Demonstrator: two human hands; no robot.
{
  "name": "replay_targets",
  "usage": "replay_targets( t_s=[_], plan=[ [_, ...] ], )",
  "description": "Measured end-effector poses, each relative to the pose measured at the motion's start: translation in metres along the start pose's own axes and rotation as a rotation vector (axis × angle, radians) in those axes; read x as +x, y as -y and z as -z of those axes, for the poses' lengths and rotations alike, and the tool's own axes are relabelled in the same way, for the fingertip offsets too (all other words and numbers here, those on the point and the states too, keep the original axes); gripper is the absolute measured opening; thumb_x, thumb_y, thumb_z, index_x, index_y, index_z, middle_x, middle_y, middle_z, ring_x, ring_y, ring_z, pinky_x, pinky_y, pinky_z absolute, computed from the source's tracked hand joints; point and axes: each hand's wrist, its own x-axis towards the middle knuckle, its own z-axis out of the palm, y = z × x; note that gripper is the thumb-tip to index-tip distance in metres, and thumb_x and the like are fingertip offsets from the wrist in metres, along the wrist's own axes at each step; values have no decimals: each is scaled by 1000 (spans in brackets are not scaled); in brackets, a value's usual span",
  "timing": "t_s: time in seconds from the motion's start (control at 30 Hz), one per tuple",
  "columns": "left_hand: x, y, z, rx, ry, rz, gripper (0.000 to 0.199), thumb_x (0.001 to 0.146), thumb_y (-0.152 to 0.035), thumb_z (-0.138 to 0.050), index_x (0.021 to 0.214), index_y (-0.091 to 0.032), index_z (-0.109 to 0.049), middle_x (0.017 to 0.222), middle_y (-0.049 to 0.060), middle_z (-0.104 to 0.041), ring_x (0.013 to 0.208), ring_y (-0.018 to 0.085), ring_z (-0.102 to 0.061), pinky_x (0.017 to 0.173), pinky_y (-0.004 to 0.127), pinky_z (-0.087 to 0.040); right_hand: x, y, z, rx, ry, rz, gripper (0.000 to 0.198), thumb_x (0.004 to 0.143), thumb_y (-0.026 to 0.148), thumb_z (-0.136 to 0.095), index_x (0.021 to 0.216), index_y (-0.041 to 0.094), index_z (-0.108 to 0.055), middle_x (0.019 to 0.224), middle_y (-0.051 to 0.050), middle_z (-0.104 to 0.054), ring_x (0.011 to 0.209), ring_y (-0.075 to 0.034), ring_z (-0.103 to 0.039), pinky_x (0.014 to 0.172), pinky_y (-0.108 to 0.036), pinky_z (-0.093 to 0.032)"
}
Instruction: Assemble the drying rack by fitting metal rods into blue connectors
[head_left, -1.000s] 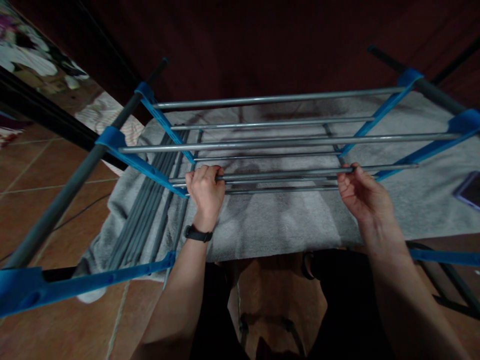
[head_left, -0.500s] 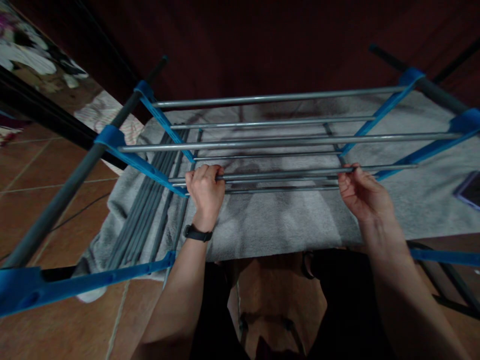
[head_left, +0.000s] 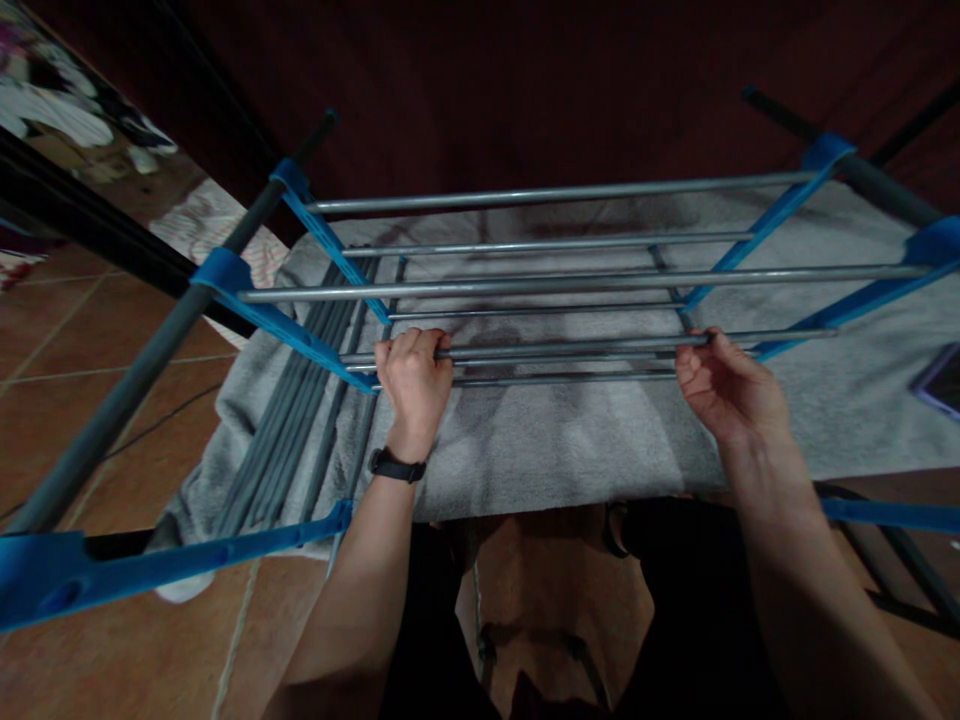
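My left hand [head_left: 414, 372] is wrapped round the left part of a grey metal tube [head_left: 562, 348], knuckles up, a dark band on its wrist. Toward the tube's other end, my right hand [head_left: 726, 385] grips it between thumb and fingers, palm partly turned up. This tube lies level, close above other crossbars of a rack frame. Blue plastic brackets [head_left: 285, 335] on the left and a blue bracket [head_left: 772, 225] on the right carry several grey crossbars [head_left: 585, 283]. Thick dark grey poles [head_left: 120, 410] run through the bracket ends. The fingertips' exact contact is partly hidden.
Several loose grey tubes [head_left: 289, 410] lie on the grey blanket [head_left: 555, 450] at left. A dark phone-like object [head_left: 941, 380] rests at the right edge. Dark red fabric [head_left: 525, 90] hangs behind. Another blue bracket [head_left: 217, 555] sticks out at lower left, above the tiled floor [head_left: 127, 640].
Both hands keep their hold on the tube. My left hand has shifted very slightly to the right; otherwise the scene looks the same.
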Motion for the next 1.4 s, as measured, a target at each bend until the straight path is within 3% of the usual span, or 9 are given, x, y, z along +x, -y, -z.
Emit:
replay_targets(
  t_s=[0.3,0.53,0.73,1.2,1.4],
  plan=[
    [0,0,0,-2,10,-5,19,90,-25,-52,91,-25,-71,89,6,-70,93,28,-64,90,43,-38,-1,1,-1,13,-16,-22,9,79,8,-73,77,17,-73,79,0,-75,73,-11,-72,72,-18,-63],
    [0,1,-1,-7,-12,5,18,92,-27,-53,90,-25,-71,88,7,-70,94,28,-64,90,43,-37,-1,-1,-1,10,37,49,21,78,2,-73,67,19,-68,84,2,-75,84,-8,-73,81,-16,-61],
    [0,2,-2,-3,-21,5,18,92,-27,-53,90,-25,-71,88,6,-70,94,28,-64,90,44,-38,-2,0,0,-39,49,77,19,80,2,-72,75,20,-73,88,1,-76,85,-9,-73,82,-16,-61],
    [-2,7,-4,-11,-59,19,19,93,-27,-53,94,-25,-71,90,6,-68,96,27,-62,94,44,-35,-4,2,0,-10,65,79,26,78,-5,-65,70,18,-73,89,1,-76,91,-9,-73,82,-15,-61],
    [-1,5,-2,4,-45,19,20,92,-25,-52,93,-24,-71,90,6,-68,96,27,-62,93,44,-35,-2,1,-1,46,49,82,20,84,1,-67,72,17,-72,85,0,-75,82,-8,-72,81,-17,-62]
  ],
)
